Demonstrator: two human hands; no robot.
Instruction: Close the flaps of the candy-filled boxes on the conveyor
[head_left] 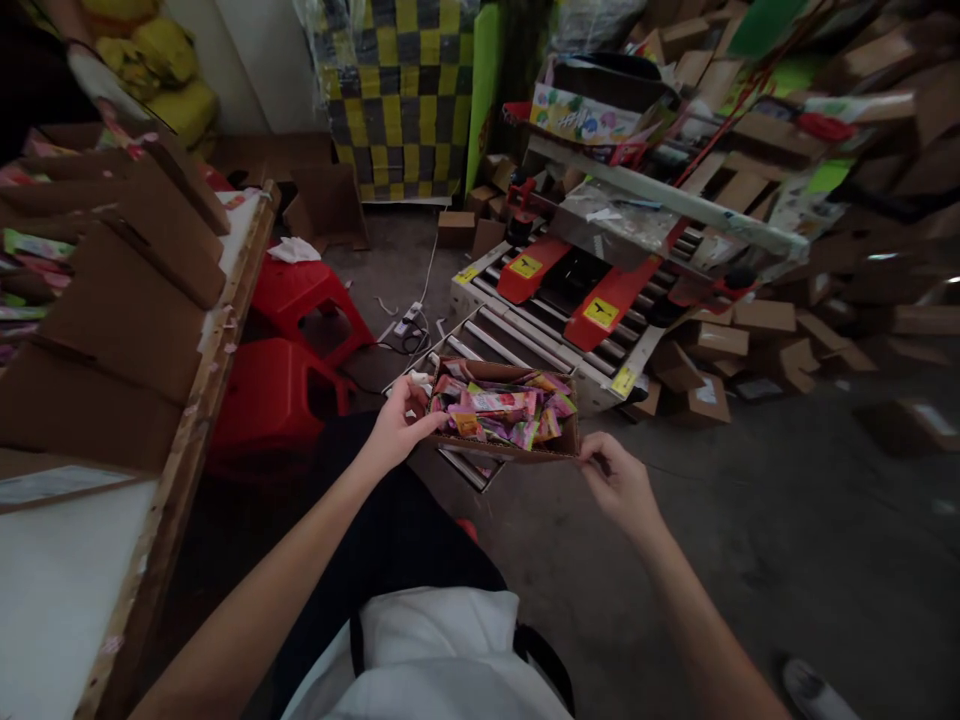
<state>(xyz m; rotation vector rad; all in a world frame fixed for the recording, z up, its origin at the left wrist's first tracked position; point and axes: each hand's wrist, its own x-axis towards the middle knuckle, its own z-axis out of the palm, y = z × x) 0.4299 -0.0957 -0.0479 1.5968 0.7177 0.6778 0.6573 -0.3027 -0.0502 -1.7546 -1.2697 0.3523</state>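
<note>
Between my hands is an uncovered cardboard box (517, 452), filled with small wrapped snack packets (499, 402) in pink, purple, green and orange. My left hand (405, 415) grips its left end, thumb over the near corner. At the near right corner, the fingers of my right hand (615, 480) pinch the cardboard. The box is over the near end of a roller conveyor (510, 340); whether it rests on the rollers I cannot tell. The fingertips of both hands are partly hidden.
A box-sealing machine (592, 270) with red guides stands on the conveyor ahead. Brown cartons (720, 340) are piled at right. Red stools (277, 400) stand beside a table (75, 570) holding open boxes at left. A cord with a power strip (409, 318) lies on the floor. Another person's gloved hand (105, 80) shows top left.
</note>
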